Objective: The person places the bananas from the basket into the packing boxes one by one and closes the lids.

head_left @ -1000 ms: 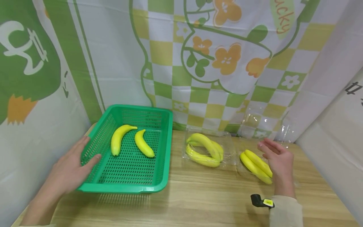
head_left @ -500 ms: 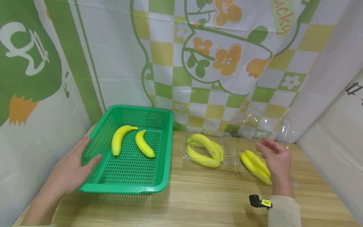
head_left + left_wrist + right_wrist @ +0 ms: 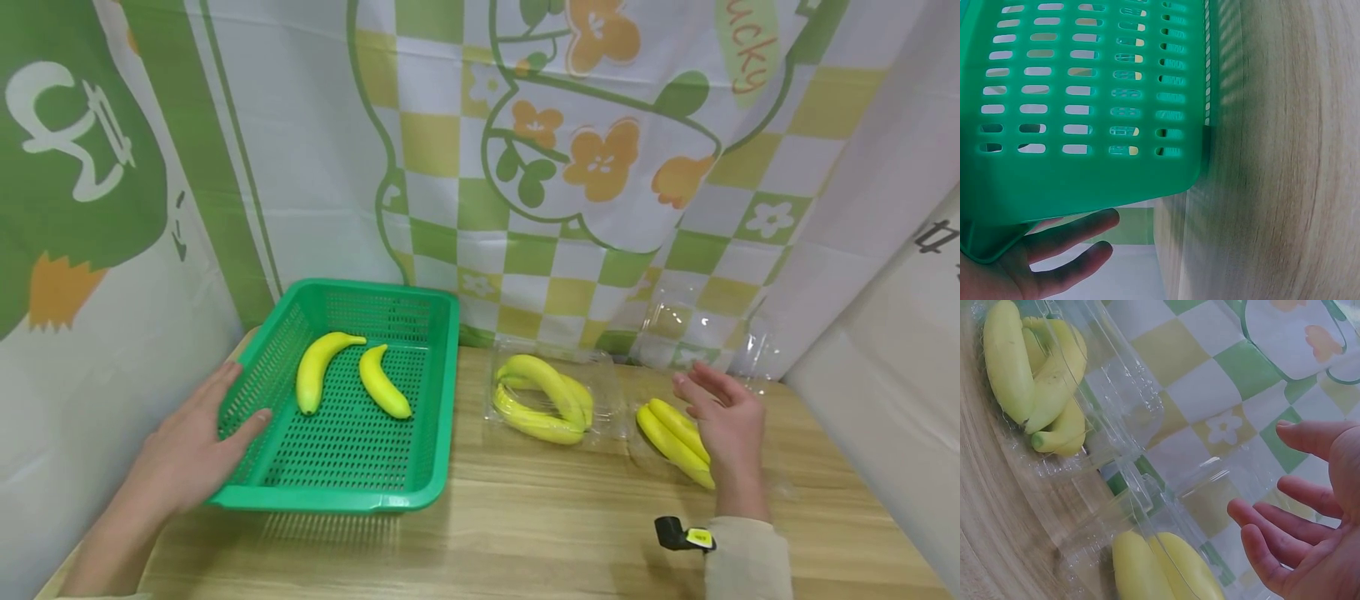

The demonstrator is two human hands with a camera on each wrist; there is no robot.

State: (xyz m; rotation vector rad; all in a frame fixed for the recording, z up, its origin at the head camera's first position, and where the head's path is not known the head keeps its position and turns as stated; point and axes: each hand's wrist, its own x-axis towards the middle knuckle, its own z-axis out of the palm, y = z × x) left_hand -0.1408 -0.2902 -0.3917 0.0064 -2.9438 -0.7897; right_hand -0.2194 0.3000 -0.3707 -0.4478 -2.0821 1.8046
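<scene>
A green plastic basket (image 3: 442, 417) with slotted walls holds two yellow bananas, one longer (image 3: 311, 379) and one shorter (image 3: 384, 387). My left hand (image 3: 183, 446) rests on its left rim, thumb extended over the inside; in the left wrist view the fingers reach out straight below the rim. Above an opened clear plastic box at the right, my right hand (image 3: 733, 437) hovers palm inward, fingers spread and loosely bent, holding nothing. Two bananas (image 3: 670, 440) lie in that box, partly hidden by the hand. Its clear lid (image 3: 701, 321) stands up against the curtain.
Between basket and right-hand box sits another clear plastic box (image 3: 603, 367) with several bananas (image 3: 551, 396). Everything stands on a wood-grain table (image 3: 525, 517). A patterned curtain (image 3: 427, 142) hangs close behind, and pale fabric walls rise on both sides.
My right hand has drifted slightly left over the two bananas. The left hand and the basket hold their places; the whole view shifts a little.
</scene>
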